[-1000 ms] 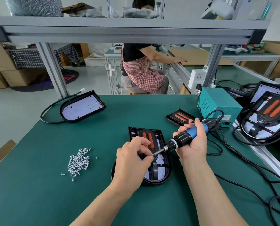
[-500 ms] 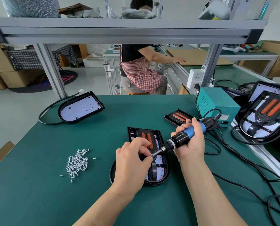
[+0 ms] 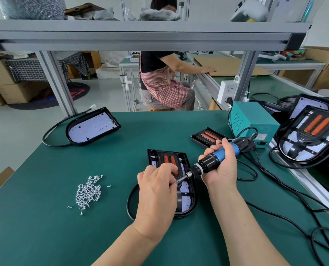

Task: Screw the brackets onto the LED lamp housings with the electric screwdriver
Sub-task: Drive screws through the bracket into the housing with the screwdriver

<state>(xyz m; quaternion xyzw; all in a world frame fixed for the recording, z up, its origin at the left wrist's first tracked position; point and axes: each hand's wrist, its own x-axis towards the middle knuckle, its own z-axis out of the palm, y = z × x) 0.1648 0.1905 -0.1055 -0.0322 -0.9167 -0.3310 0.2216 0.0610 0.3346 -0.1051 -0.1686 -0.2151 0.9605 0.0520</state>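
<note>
A black LED lamp housing (image 3: 186, 164) lies on the green table in front of me, with a black bracket bearing two orange strips (image 3: 170, 160) set in it. My right hand (image 3: 222, 167) grips the blue and black electric screwdriver (image 3: 217, 157), its bit slanting down to the left over the housing. My left hand (image 3: 156, 187) hovers over the housing, fingertips pinched at the bit's tip; a screw there is too small to make out. A pile of several silver screws (image 3: 87, 191) lies to the left.
Another open housing (image 3: 92, 127) with its cable lies at the far left. A loose bracket (image 3: 207, 138) sits behind the screwdriver, beside a teal power box (image 3: 253, 121). Stacked housings (image 3: 311, 135) and black cables (image 3: 286, 214) crowd the right side. A seated person works beyond the table.
Both hands and the screwdriver stay nearly in place. The bit's tip has settled slightly lower against my left fingertips.
</note>
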